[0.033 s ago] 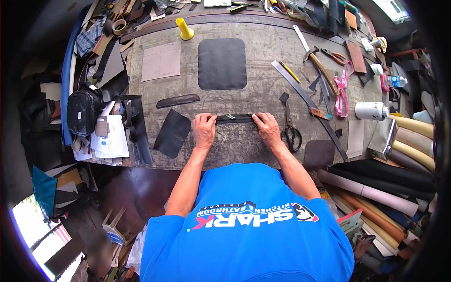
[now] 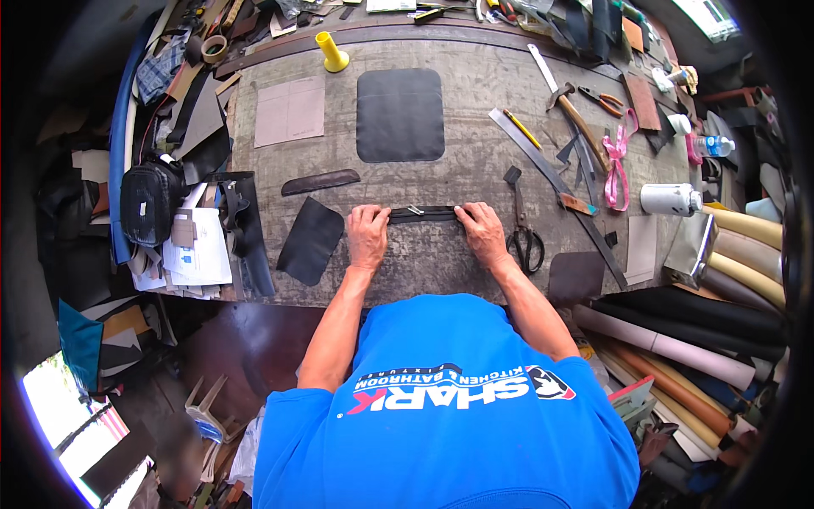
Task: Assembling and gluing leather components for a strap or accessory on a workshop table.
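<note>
Frame centre: left hand (image 2: 368,237), right hand (image 2: 482,235), each grip pinching one end of a black zipper (image 2: 428,215) | right of centre: dark scissors (image 2: 521,222) on the tabletop (image 2: 415,270)

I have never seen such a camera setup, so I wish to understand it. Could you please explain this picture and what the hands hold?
There is no machine: these are a person's two bare hands. A wide fisheye camera worn on the head looks down, so straight edges bend near the rim. The left hand and right hand hold opposite ends of a black strip, which looks like a zipper with a silvery pull. On the worktable lie also a black rounded panel, scissors and a hammer.
</note>
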A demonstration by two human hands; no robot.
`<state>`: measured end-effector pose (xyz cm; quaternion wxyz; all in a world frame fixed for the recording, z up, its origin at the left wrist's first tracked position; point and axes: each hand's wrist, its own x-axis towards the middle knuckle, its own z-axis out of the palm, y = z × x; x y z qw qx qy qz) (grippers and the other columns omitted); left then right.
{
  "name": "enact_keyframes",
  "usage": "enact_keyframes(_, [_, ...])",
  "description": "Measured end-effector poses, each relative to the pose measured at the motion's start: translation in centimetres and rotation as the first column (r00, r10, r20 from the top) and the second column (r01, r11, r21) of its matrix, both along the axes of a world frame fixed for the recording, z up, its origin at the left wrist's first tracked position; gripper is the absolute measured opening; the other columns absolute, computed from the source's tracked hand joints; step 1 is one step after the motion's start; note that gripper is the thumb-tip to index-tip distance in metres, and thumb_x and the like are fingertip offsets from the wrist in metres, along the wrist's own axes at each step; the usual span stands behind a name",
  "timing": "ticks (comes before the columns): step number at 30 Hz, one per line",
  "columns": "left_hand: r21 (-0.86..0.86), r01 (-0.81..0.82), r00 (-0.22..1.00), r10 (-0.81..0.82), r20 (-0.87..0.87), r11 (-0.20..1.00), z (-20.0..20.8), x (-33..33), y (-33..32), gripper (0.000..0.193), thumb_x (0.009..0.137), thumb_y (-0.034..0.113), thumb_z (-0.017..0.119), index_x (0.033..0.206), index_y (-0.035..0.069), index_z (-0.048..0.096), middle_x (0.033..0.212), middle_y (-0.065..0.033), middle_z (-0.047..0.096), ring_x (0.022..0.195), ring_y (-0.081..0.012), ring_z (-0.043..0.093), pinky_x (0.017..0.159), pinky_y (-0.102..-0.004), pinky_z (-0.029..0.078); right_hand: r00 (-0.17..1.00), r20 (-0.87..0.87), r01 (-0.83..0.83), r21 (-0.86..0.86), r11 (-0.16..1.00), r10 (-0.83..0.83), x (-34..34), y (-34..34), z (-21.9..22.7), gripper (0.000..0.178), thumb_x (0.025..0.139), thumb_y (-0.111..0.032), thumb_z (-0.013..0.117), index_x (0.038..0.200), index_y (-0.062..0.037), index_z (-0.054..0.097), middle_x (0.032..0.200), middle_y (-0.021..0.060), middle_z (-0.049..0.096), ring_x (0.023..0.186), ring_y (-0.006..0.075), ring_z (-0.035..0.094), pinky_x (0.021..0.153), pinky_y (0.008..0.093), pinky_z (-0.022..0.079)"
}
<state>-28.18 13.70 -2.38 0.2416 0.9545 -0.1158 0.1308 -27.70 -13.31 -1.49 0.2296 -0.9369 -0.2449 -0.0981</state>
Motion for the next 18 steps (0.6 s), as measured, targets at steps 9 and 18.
enact_keyframes(9, [0.097, 0.15, 0.988, -0.146, -0.046, 0.984, 0.7, 0.7, 0.9, 0.025, 0.08, 0.018, 0.071, 0.104, 0.01, 0.069, 0.093, -0.0029, 0.058, 0.091, -0.023, 0.054, 0.08, -0.0381, 0.043, 0.993, -0.111, 0.059, 0.095, 0.994, -0.048, 1.0, -0.3, 0.1, 0.024, 0.076, -0.014, 0.071, 0.1, -0.0112, 0.068, 0.092, 0.0037, 0.06, 0.085, 0.0244, 0.059, 0.073, 0.0364, 0.049])
enact_keyframes(18, [0.137, 0.175, 0.984, -0.167, -0.066, 0.975, 1.0, 1.2, 0.6, 0.03, 0.079, 0.02, 0.071, 0.107, 0.011, 0.068, 0.088, -0.0032, 0.054, 0.089, -0.0231, 0.052, 0.077, -0.0379, 0.042, 0.998, -0.041, 0.034, -0.063, 0.997, -0.036, 0.7, 0.1, -0.3, 0.027, 0.078, -0.009, 0.065, 0.104, -0.0082, 0.066, 0.094, 0.0062, 0.057, 0.088, 0.0249, 0.056, 0.071, 0.0369, 0.045])
